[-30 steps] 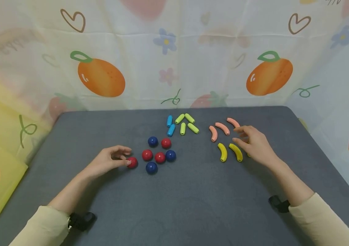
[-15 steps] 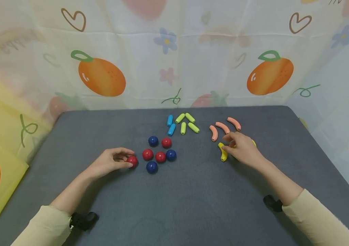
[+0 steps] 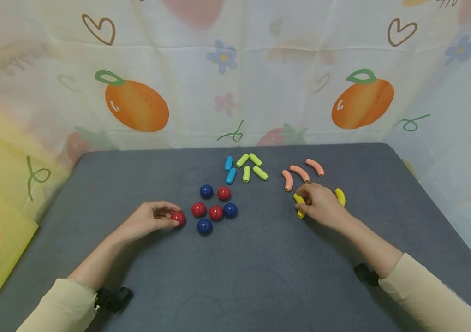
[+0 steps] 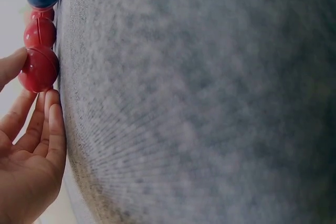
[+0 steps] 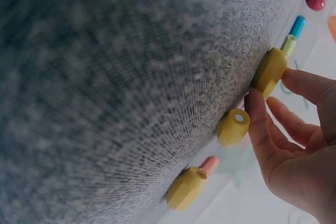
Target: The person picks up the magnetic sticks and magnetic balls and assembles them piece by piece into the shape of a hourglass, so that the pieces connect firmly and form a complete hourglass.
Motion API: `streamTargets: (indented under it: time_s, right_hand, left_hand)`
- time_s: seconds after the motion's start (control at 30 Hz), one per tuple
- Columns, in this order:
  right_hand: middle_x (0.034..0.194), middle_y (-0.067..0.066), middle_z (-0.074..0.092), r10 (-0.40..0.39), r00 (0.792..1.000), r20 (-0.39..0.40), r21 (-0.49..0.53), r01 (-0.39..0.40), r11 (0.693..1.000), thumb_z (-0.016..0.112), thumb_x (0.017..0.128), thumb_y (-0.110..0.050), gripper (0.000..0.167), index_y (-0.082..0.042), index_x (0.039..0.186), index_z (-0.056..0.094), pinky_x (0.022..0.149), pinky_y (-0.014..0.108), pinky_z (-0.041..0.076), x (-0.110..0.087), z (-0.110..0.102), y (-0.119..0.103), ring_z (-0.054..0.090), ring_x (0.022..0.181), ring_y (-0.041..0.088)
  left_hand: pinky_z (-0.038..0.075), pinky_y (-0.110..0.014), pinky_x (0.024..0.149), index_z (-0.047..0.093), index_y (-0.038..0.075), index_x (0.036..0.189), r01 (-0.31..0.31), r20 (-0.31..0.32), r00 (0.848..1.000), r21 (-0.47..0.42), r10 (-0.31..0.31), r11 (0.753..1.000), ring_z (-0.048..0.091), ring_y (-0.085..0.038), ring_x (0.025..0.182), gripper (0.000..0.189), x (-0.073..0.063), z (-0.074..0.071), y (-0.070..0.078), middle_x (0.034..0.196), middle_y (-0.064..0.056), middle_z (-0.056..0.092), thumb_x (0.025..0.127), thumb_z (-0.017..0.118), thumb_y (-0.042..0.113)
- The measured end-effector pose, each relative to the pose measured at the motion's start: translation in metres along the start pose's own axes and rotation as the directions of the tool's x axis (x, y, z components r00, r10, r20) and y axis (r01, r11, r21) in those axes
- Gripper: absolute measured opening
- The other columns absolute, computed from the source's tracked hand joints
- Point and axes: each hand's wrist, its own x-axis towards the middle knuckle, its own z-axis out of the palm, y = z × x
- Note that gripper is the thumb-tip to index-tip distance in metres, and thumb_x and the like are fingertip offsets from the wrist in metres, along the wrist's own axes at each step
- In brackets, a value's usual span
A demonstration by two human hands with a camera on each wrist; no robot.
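Note:
My left hand holds a glossy red ball at the left of the ball cluster. In the left wrist view the thumb lies on one side of that red ball, the fingertips on the other. On the right side, my right hand pinches a curved yellow piece, shaped like a small banana, between thumb and forefinger. It lies on the tabletop. A second yellow piece, hidden under the hand in the head view, shows in the right wrist view. A third yellow piece lies right of the hand.
Beside the left hand sit other red balls and blue balls. Further back lie two blue tubes, several lime-green tubes and three curved pink pieces. A printed curtain hangs behind the grey tabletop.
My right hand has moved left from the right-hand yellow piece to the leftmost one and taken hold of it. The left hand's fingers have closed further around the red ball, which stays put.

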Motion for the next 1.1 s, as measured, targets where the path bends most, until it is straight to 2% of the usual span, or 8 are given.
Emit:
streamTargets:
  time_s: [0.2, 0.4, 0.63, 0.77, 0.9, 1.1]
  right_hand:
    - [0.105, 0.016, 0.068, 0.004, 1.000, -0.005, -0.002, -0.004, 1.000, 0.075, 0.086, -0.016, 0.033, 0.000, 0.113, 0.067, 0.071, 0.035, 0.055, 0.000, 0.002, 0.000, 0.063, 0.082, 0.020]
    - [0.107, 0.017, 0.068, 0.017, 1.000, 0.001, -0.005, -0.017, 1.000, 0.075, 0.086, -0.016, 0.031, 0.000, 0.112, 0.067, 0.067, 0.033, 0.055, 0.001, 0.002, 0.000, 0.064, 0.080, 0.020]
    - [0.110, 0.018, 0.068, 0.030, 0.999, 0.012, 0.011, -0.030, 1.000, 0.074, 0.087, -0.016, 0.031, 0.000, 0.112, 0.067, 0.069, 0.034, 0.056, 0.002, -0.001, 0.000, 0.066, 0.082, 0.021]
    - [0.112, 0.018, 0.068, 0.032, 0.999, 0.018, 0.016, -0.032, 0.999, 0.073, 0.087, -0.016, 0.031, 0.000, 0.113, 0.066, 0.069, 0.035, 0.057, 0.001, -0.001, 0.001, 0.067, 0.082, 0.021]
    - [0.112, 0.018, 0.068, 0.033, 0.999, 0.018, 0.012, -0.033, 0.999, 0.073, 0.088, -0.016, 0.031, -0.001, 0.114, 0.066, 0.070, 0.035, 0.057, 0.001, 0.000, 0.001, 0.067, 0.082, 0.021]
    - [0.113, 0.018, 0.068, 0.031, 0.999, 0.022, 0.005, -0.031, 0.999, 0.074, 0.088, -0.016, 0.032, -0.001, 0.115, 0.065, 0.071, 0.036, 0.058, 0.001, 0.001, -0.001, 0.068, 0.083, 0.022]
  left_hand:
    - [0.051, -0.020, 0.079, 0.066, 0.008, 0.123, 0.011, -0.002, 1.000, 0.019, -0.011, 1.000, 0.061, -0.012, 0.097, 0.043, 0.001, 0.000, -0.001, 0.113, -0.012, 0.069, 0.088, 0.074, 0.030]
    - [0.051, -0.021, 0.077, 0.067, 0.007, 0.122, -0.023, -0.012, 1.000, 0.047, 0.024, 0.999, 0.061, -0.013, 0.096, 0.041, 0.001, -0.001, -0.002, 0.112, -0.013, 0.070, 0.089, 0.073, 0.030]
    - [0.052, -0.020, 0.077, 0.069, 0.010, 0.119, -0.038, -0.056, 0.997, 0.087, 0.043, 0.995, 0.063, -0.009, 0.091, 0.037, 0.004, 0.001, 0.002, 0.107, -0.008, 0.072, 0.087, 0.075, 0.029]
    - [0.052, -0.019, 0.075, 0.070, 0.012, 0.116, -0.079, -0.095, 0.991, 0.113, 0.090, 0.990, 0.064, -0.009, 0.087, 0.035, 0.006, 0.004, 0.012, 0.101, -0.006, 0.073, 0.086, 0.076, 0.029]
    - [0.053, -0.019, 0.076, 0.070, 0.015, 0.116, -0.115, -0.126, 0.983, 0.127, 0.131, 0.985, 0.066, -0.010, 0.090, 0.032, 0.008, 0.007, 0.027, 0.103, -0.004, 0.074, 0.087, 0.076, 0.030]
    - [0.055, -0.023, 0.084, 0.070, 0.016, 0.116, -0.171, -0.120, 0.976, 0.095, 0.182, 0.981, 0.066, -0.013, 0.094, 0.031, 0.009, 0.022, 0.053, 0.108, -0.004, 0.073, 0.087, 0.076, 0.025]
